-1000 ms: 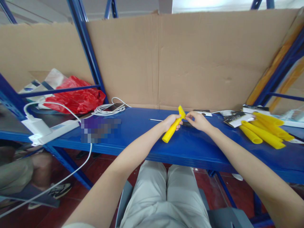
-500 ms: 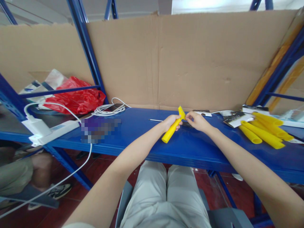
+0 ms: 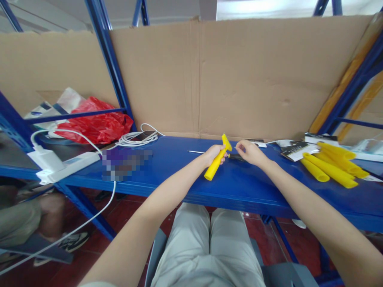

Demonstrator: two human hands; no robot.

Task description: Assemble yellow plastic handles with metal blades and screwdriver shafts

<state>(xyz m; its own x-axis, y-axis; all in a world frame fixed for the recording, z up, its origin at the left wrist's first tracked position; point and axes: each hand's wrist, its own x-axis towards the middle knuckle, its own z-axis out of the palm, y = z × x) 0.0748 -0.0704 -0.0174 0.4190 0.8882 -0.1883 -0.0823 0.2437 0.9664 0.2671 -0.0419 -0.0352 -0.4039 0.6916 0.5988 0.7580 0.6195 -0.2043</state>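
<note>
My left hand [image 3: 214, 154] is closed round a yellow plastic handle [image 3: 212, 169], a hollow tube with a T-shaped head tilted up and away. Just right of that head, my right hand [image 3: 247, 151] is pinched at thumb and forefinger. A tiny thin thing seems to show at its fingertips, too small to name. Behind both hands a screwdriver lies on the blue table, its metal shaft [image 3: 196, 151] sticking out on the left and its black grip [image 3: 235, 157] showing between my hands.
Several yellow tubes [image 3: 335, 165] lie at the right beside black-and-white cards [image 3: 296, 150]. On the left are a phone [image 3: 145, 136], coiled white cable, a power strip [image 3: 74, 165] and a red plastic bag [image 3: 95, 121]. Cardboard [image 3: 254, 75] stands along the back of the blue table [image 3: 167, 159].
My right hand has drawn back slightly from the yellow handle's head, opening a gap. The handle has shifted a little left in my left hand, and more of the screwdriver grip shows.
</note>
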